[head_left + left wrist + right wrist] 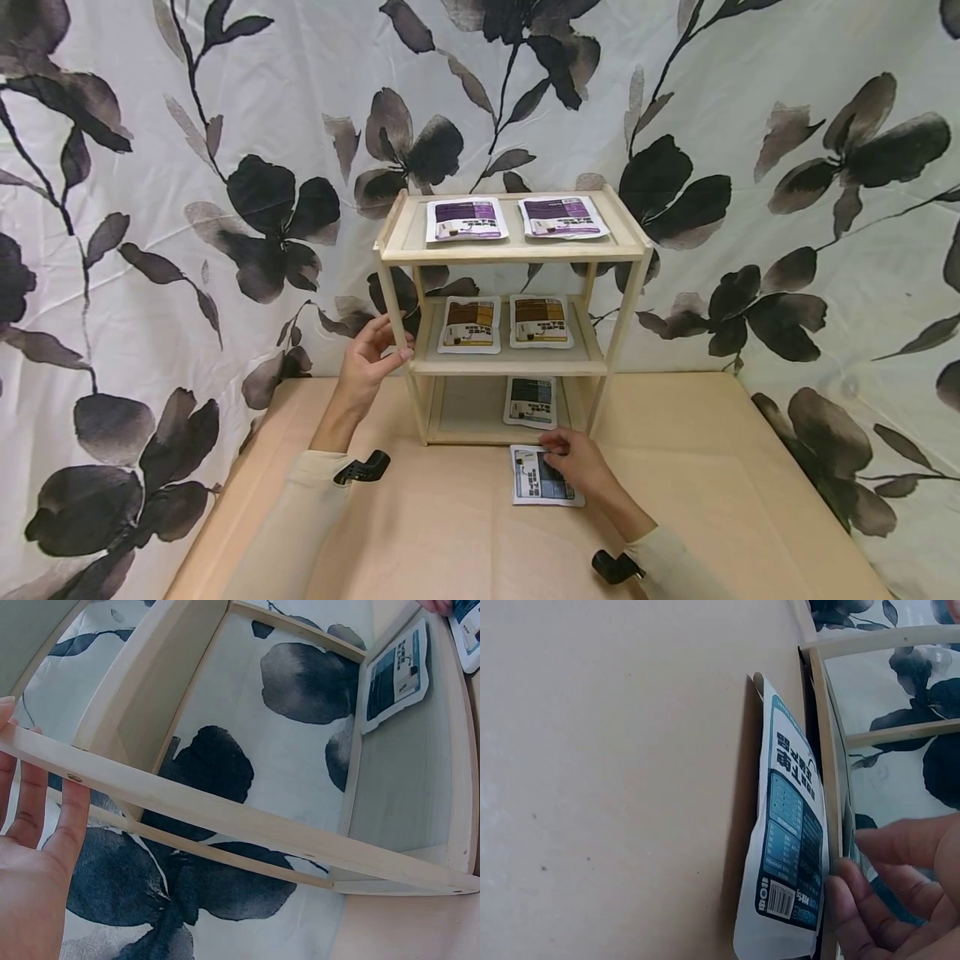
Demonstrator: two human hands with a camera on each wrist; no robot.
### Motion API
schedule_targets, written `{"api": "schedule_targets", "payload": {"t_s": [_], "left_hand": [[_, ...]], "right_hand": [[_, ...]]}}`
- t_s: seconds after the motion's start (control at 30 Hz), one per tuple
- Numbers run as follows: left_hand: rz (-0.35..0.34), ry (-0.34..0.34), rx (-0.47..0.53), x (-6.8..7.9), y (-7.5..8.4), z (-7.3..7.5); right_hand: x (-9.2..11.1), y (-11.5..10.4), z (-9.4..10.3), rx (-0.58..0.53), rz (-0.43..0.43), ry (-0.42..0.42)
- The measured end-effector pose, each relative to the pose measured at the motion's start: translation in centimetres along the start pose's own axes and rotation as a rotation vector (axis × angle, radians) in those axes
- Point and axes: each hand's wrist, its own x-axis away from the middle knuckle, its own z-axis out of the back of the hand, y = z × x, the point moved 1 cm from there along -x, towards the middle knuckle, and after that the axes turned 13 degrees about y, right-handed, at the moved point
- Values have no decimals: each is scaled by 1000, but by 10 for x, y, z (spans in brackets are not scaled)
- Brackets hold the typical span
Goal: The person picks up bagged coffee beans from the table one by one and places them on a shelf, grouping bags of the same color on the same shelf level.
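Observation:
My left hand [367, 358] holds the front left post of a small wooden three-tier shelf [517, 367], fingers behind the post and thumb in front; the left wrist view shows several fingers [75, 817] behind the wood. A blue-and-white pouch [531, 479] lies on the table before the bottom tier, printed face up. Over its upper right corner is my right hand [581, 462]. Seen from the right wrist, its fingertips [840, 889] are right at the pouch's shelf-side edge, thumb apart from the fingers. A dark teal pouch [531, 402] lies on the bottom tier's right side.
Two purple-and-white pouches [467, 219] lie on the top tier. On the middle tier are two brown-and-yellow pouches [469, 325]. The shelf stands on a tan-covered table [675, 467], backed by a floral cloth [300, 100].

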Motion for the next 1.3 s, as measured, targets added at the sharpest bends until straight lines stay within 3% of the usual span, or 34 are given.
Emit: {"api": "schedule_targets", "payload": {"t_s": [0.27,0.57,0.7,0.83,0.97,1.1,1.2,1.3], "left_hand": [[-5,0,12,0,-2,1],[3,1,18,1,-2,0],[-3,-6,24,2,-2,0],[-12,-6,26,0,-1,0],[-6,2,22,-1,-1,0],[4,3,14,0,-1,0],[5,3,12,0,0,0],[5,5,12,1,1,0]], "right_hand": [[3,-3,-2,-34,-9,19],[-1,1,-8,-122,132,-72],[2,3,-8,-100,146,-37],[6,2,-7,5,151,56],[11,1,-7,115,120,124],[19,1,-8,188,28,104],[23,3,-11,200,-19,71],[26,5,-15,142,-25,41]]}}
